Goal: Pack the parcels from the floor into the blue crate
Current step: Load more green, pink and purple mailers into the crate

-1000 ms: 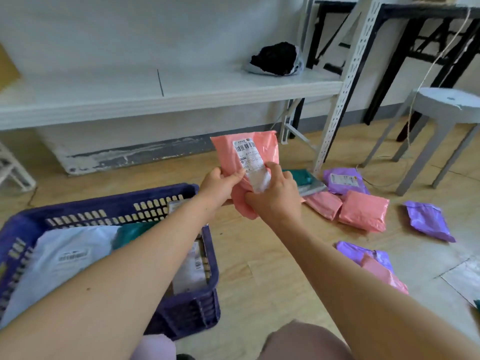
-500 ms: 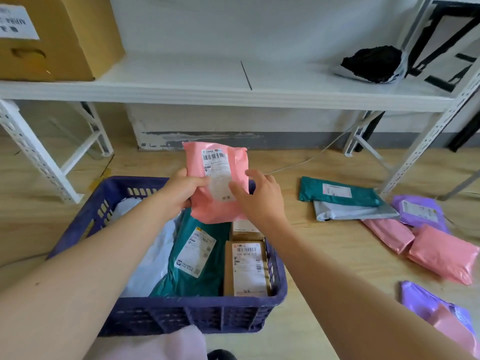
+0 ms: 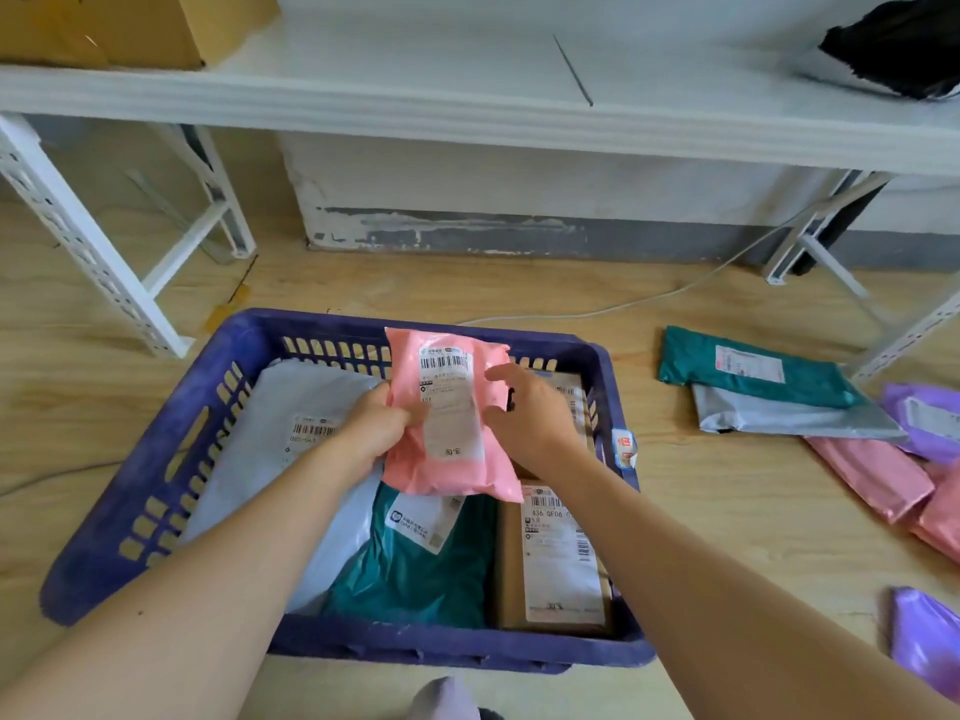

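Your pink parcel hangs over the blue crate, its long side running away from you and its barcode end far. Your left hand pinches its left edge. Your right hand is loose by the right edge; I cannot tell if it touches. The pink parcel hides part of the green parcel.

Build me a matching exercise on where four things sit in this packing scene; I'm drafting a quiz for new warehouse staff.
Things
1. pink parcel showing a barcode
2. white parcel
3. grey parcel
4. black bundle

Places
A. on the white shelf
B. on the floor, under a teal parcel
C. gripped by the left hand over the blue crate
D. lying in the left part of the blue crate

Pairs: 1-C, 2-D, 3-B, 4-A
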